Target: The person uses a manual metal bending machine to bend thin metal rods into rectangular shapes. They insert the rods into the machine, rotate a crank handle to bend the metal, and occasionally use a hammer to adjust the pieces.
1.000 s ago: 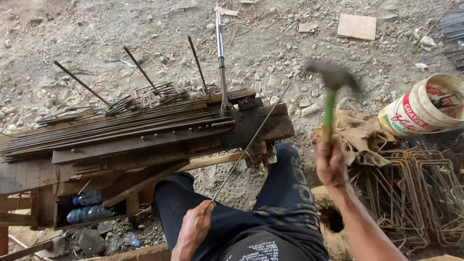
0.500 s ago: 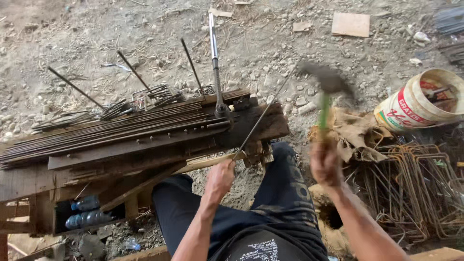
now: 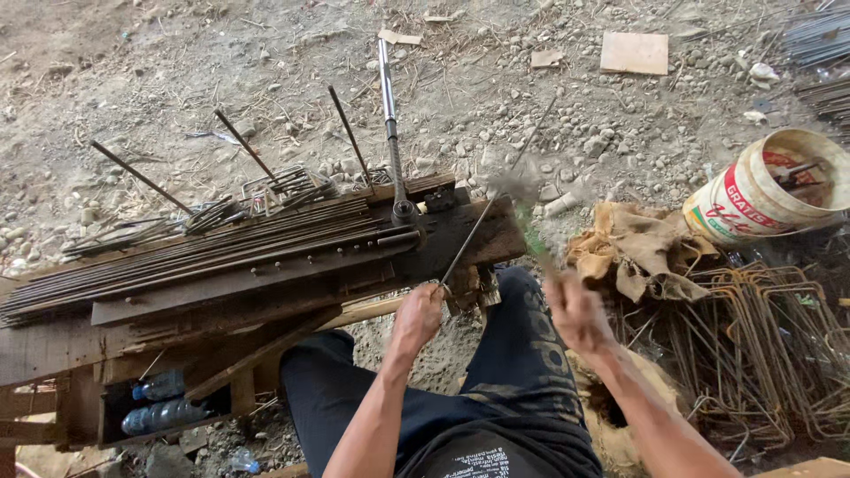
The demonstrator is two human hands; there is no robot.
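From the head camera, the left hand (image 3: 418,314) is clamped around the near end of a thin steel rod (image 3: 482,217), which slants up across the dark bending bench (image 3: 266,274). The right hand (image 3: 575,314) is closed on a green-handled hammer (image 3: 522,208), blurred just above the bench's right end. A white bucket (image 3: 770,190) and bent stirrups (image 3: 761,345) sit to the right.

Dark rust-brown steel rods (image 3: 177,252) on a weathered brown wooden bench (image 3: 266,292). Green-handled hammer (image 3: 531,235), blurred grey at the head. Tan burlap sack (image 3: 642,252). Cream bucket (image 3: 766,190) with a red band. Dark navy trousers (image 3: 513,381). Pale blue plastic bottles (image 3: 159,403).
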